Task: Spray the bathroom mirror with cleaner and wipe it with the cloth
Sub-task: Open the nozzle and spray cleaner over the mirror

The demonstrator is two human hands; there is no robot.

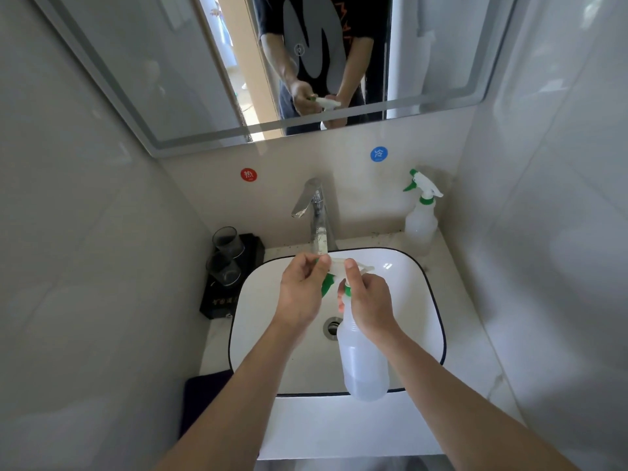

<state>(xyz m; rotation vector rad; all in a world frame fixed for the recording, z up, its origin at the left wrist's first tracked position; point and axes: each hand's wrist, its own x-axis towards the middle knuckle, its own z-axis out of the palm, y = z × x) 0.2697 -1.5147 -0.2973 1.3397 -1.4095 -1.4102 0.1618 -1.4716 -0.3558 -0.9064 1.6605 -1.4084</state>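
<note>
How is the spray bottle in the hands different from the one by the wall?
The held spray bottle hangs over the sink, right hand round its neck, left hand pinching its nozzle. The corner spray bottle stands upright on the counter, untouched. Both are cloudy white with green-and-white trigger heads.

Your right hand [368,307] holds the neck of a spray bottle [365,362] over the white sink [272,300]. The fingers [306,263] of your left hand [300,294] pinch the front tip of its spray top. A second spray bottle [421,222] stands on the worktop [469,328] in the back right corner, a dark cloth [200,392] lies at the front left, and the mirror [170,79] hangs above the tap [317,212].
</note>
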